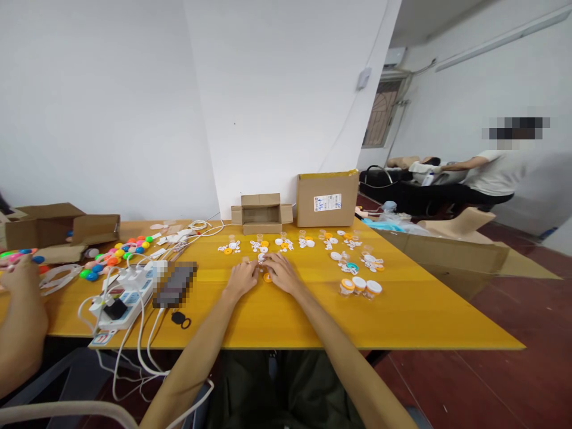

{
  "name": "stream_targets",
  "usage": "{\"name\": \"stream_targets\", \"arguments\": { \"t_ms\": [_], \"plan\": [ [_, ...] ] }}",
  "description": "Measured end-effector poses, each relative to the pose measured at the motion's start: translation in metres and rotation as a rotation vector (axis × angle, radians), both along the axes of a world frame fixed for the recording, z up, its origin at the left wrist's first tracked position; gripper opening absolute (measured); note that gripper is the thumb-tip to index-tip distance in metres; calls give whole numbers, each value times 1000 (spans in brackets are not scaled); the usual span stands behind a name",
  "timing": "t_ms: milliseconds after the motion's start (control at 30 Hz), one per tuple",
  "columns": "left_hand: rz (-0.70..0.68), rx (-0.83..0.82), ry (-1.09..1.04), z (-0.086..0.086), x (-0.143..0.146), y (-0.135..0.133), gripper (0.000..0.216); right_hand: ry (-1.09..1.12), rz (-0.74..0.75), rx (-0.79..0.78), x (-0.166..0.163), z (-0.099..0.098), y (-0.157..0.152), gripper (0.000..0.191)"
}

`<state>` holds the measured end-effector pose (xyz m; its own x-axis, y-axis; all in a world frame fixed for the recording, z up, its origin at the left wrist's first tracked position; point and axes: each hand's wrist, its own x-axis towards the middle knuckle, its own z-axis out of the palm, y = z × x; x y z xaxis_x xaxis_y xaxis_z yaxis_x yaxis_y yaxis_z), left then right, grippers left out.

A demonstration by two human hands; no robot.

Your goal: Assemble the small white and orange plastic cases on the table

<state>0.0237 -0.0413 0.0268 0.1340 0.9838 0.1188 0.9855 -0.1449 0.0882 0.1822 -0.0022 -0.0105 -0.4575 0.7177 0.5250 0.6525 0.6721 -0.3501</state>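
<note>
My left hand [243, 277] and my right hand [281, 273] meet over the middle of the table, fingers bent inward around small white parts [261, 260]. Both sets of fingertips are pressed together, and whatever they pinch is too small and hidden to make out. Beneath my right fingers an orange ring-shaped lid [267, 277] lies partly covered. Just beyond my hands are loose groups of small white pieces, clear cups and lids, among them an orange lid [264, 243] and a white lid [279, 242].
Three lidded clear jars [358, 287] stand at right, near a teal ring [352, 267]. An open small carton [261, 214] and a large box [327, 199] line the wall. A power strip [134, 296], phone [175, 286] and cables lie left. Another person's arm [22, 316] reaches colourful balls.
</note>
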Motion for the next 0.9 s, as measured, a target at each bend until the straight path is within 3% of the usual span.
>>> {"name": "stream_targets", "arguments": {
  "t_ms": [233, 467, 767, 900],
  "plan": [
    [-15, 2, -20, -1, -1, 1, 30, -33, 46, -34, 1, 2, -2, 36],
    [-57, -2, -45, -2, -1, 1, 27, 29, 29, 3, 4, -9, 5, 34],
    [-86, 35, -81, -4, -3, 2, 25, 184, -131, 3, 8, -16, 9, 30],
    [-162, 35, -126, -7, -5, 2, 27, 204, -139, 7, 9, -20, 9, 28]
  ]
}}
